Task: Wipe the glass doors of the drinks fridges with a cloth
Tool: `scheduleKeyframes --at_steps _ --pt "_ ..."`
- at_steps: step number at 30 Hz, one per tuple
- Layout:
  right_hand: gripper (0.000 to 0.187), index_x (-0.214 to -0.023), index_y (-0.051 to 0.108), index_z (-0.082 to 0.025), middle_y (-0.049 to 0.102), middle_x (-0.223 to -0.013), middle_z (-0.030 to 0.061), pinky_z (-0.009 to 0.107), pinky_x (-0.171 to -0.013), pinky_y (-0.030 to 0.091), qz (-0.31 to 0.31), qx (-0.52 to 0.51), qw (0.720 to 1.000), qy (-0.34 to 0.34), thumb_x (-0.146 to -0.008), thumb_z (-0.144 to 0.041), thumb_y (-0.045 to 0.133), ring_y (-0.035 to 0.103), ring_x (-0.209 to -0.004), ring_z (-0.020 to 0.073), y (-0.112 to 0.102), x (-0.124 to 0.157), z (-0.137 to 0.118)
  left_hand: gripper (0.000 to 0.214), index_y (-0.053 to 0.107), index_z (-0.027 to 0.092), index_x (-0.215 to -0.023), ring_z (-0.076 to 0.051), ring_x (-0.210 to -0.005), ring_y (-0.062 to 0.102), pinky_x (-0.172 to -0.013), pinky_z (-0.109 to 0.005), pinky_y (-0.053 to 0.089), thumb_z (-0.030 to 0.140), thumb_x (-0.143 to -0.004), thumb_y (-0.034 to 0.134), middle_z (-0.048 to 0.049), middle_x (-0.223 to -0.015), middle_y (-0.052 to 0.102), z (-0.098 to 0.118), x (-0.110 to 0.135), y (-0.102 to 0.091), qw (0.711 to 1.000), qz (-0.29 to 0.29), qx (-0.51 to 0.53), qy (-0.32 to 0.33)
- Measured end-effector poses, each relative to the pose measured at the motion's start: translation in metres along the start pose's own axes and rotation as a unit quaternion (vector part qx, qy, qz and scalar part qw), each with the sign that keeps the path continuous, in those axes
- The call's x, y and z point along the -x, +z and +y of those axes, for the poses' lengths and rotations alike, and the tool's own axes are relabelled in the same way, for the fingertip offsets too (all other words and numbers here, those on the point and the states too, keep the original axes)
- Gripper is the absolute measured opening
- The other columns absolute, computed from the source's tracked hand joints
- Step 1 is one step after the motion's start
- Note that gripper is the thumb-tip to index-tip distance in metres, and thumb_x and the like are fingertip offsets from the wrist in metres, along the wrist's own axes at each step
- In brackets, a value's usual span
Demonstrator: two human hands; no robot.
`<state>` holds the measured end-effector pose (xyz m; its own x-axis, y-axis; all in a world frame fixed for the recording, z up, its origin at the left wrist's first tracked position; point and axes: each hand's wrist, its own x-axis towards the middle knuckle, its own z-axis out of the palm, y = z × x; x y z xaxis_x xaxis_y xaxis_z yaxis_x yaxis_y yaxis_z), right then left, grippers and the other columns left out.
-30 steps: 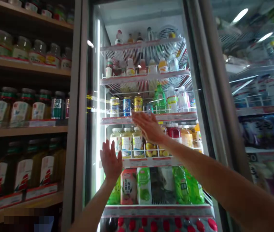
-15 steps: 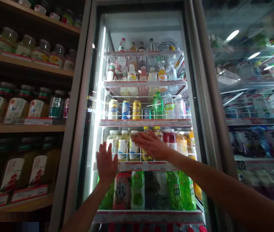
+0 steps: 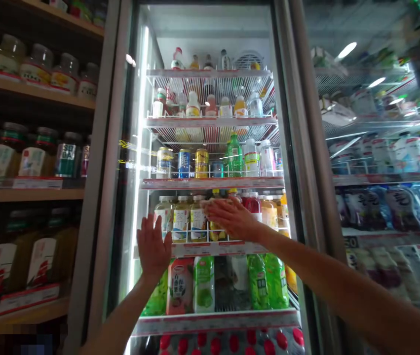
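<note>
In front of a lit drinks fridge with a glass door (image 3: pixel 210 29), both my hands are raised. My left hand (image 3: pixel 153 249) is open, palm toward the glass with fingers up, and holds nothing. My right hand (image 3: pixel 237 219) reaches in from the right, its fingers stretched flat toward the glass. A pale cloth (image 3: pixel 205 203) seems to show at its fingertips, pressed under the hand; most of it is hidden. Behind the hands stand tea bottles (image 3: pixel 180 219) on a wire-fronted shelf. A pink carton (image 3: pixel 179 286) and green bottles (image 3: pixel 258 283) are on the shelf below.
Wooden shelves with jars (image 3: pixel 35 64) and bottles (image 3: pixel 0 261) run along the left. A metal door frame (image 3: pixel 306 123) divides this fridge from another glass-fronted one with milk drinks (image 3: pixel 398 207) on the right. Cans (image 3: pixel 201 163) stand on a middle shelf; red-capped bottles (image 3: pixel 215 345) line the bottom.
The view has shifted slightly, so the fridge sits a little further left and higher, showing more red caps below. Both hands keep nearly the same pose at the glass.
</note>
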<state>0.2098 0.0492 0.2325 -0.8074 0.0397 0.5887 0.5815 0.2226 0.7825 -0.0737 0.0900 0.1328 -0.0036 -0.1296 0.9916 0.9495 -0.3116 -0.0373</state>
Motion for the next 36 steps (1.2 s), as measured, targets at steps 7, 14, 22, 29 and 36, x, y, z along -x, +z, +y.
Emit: scheduleKeyframes --at_steps 7,14,22,29,36 --pt "0.051 -0.134 0.041 -0.025 0.039 -0.143 0.0039 0.059 -0.105 0.022 0.149 0.043 0.891 0.427 -0.084 -0.02 0.038 0.031 -0.133 0.029 -0.023 -0.02 0.084 0.061 0.015 0.021 -0.146 -0.026 -0.141 0.015 -0.112 -0.048 0.017 0.028 -0.091 0.041 -0.0122 -0.151 0.021 0.001 0.001 0.001 1.0 0.005 -0.006 -0.002" --pt "0.053 -0.136 0.037 -0.031 0.037 -0.145 -0.0048 0.051 -0.112 0.014 0.012 -0.026 0.999 0.039 -0.084 -0.024 0.044 0.023 -0.138 0.0215 0.008 -0.043 -0.008 0.06 0.018 0.02 -0.145 -0.026 -0.141 0.015 -0.112 -0.047 0.017 0.028 -0.091 0.041 -0.0127 -0.151 0.022 0.0 0.002 -0.002 1.0 -0.006 0.011 -0.002" --pt "0.05 -0.137 0.037 -0.027 0.029 -0.149 -0.0006 0.058 -0.11 0.015 0.057 0.009 0.929 0.365 -0.087 -0.021 0.034 0.021 -0.138 0.0276 -0.014 -0.078 0.055 0.059 0.018 0.02 -0.145 -0.024 -0.141 0.015 -0.113 -0.045 0.017 0.03 -0.091 0.039 -0.0105 -0.152 0.02 -0.001 0.004 -0.003 1.0 -0.011 0.007 -0.002" --pt "0.05 -0.134 0.04 -0.03 0.032 -0.147 -0.0068 0.054 -0.114 0.011 -0.061 -0.072 0.995 -0.021 -0.085 -0.022 0.043 0.018 -0.139 0.0207 0.005 -0.084 -0.023 0.057 0.02 0.02 -0.145 -0.024 -0.141 0.015 -0.112 -0.045 0.019 0.032 -0.092 0.038 -0.0097 -0.152 0.02 0.0 0.004 -0.004 1.0 -0.024 0.015 -0.01" --pt "0.05 -0.137 0.037 -0.027 0.031 -0.148 -0.0009 0.059 -0.111 0.006 0.056 -0.015 0.957 0.285 -0.087 -0.021 0.036 0.017 -0.139 0.0263 -0.01 -0.077 0.048 0.056 0.023 0.019 -0.144 -0.025 -0.141 0.015 -0.113 -0.045 0.016 0.033 -0.092 0.038 -0.0107 -0.151 0.021 -0.001 0.005 -0.004 0.999 -0.032 0.026 -0.017"
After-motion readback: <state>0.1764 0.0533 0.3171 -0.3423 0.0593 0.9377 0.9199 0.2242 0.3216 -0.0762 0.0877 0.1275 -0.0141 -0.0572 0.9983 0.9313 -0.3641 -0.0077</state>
